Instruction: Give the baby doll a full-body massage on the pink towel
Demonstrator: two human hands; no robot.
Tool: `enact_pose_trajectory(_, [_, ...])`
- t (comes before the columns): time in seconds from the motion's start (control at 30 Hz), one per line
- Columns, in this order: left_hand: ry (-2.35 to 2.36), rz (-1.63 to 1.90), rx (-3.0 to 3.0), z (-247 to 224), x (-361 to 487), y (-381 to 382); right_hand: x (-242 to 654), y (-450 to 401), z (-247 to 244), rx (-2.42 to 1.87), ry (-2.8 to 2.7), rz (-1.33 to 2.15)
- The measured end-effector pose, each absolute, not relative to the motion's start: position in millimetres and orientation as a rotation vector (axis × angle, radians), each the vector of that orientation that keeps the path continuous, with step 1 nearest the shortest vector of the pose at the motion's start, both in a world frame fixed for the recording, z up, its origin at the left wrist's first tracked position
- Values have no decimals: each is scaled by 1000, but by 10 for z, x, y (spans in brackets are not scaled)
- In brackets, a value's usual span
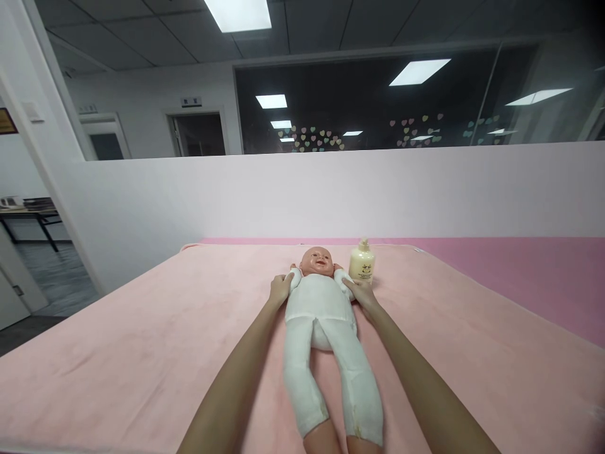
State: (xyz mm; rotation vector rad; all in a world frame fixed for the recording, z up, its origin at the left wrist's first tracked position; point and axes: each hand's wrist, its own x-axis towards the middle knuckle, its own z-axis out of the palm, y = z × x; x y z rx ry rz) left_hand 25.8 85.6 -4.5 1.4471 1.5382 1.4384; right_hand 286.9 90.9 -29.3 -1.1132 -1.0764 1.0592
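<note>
A baby doll [320, 302] with a white cloth body lies on its back on a pink blanket [189, 353], its head at the far end and its legs toward me. Its arms are bent up beside the head. My left hand [280, 289] is closed around the doll's arm on the left side. On the other side, my right hand [362, 294] grips the opposite arm, with the thumb on the white sleeve. Just behind my right hand stands a pale yellow pump bottle [362, 261] with dark print; its lower edge is partly hidden by the hand.
A low white wall [331, 195] runs behind the padded surface, with a dark window [321, 94] above it. Pink padding [520, 277] shows at the right beyond the blanket. To the far left, a table [33, 214] stands beyond an opening.
</note>
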Motion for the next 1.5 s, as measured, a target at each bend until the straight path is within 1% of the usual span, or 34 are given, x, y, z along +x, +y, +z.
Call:
enact_pose_trajectory(0.1, [1413,1464,1455,-40,266,808,2871,886,-276,-1101,-1090,1075])
enact_pose_trajectory(0.3, [900,1311,1262,57,140,651,2998,759,-191,-801,-1052,1351])
enact_pose_trajectory(0.4, [813,1247,1239,85,54,618,3055,730,-189,-769,-1106,1434])
enact_pose_trajectory(0.6, [848,1260,1154,35,0,646,3081,728,-232,-813,-1025,1445])
enact_pose_trajectory(0.83, [811,1284,1197,58,39,650,3051,686,-197,-704,-1118,1383])
enact_pose_trajectory(1.0, [888,1283,1207,46,76,674,3043,722,-236,-701,-1083,1378])
enact_pose_trajectory(1.13, [1047,1327,1244,-24,142,737,3029,751,-253,-720,-1061,1351])
enact_pose_trajectory(1.23, [1159,1396,1277,-78,189,797,2984,788,-266,-825,-1065,1260])
enact_pose_trajectory(1.37, [1256,1446,1312,-100,210,857,2883,856,-288,-1111,-1053,1024])
enact_pose_trajectory(1.5, [1385,1461,1332,-95,237,867,2798,872,-273,-1267,-1089,860])
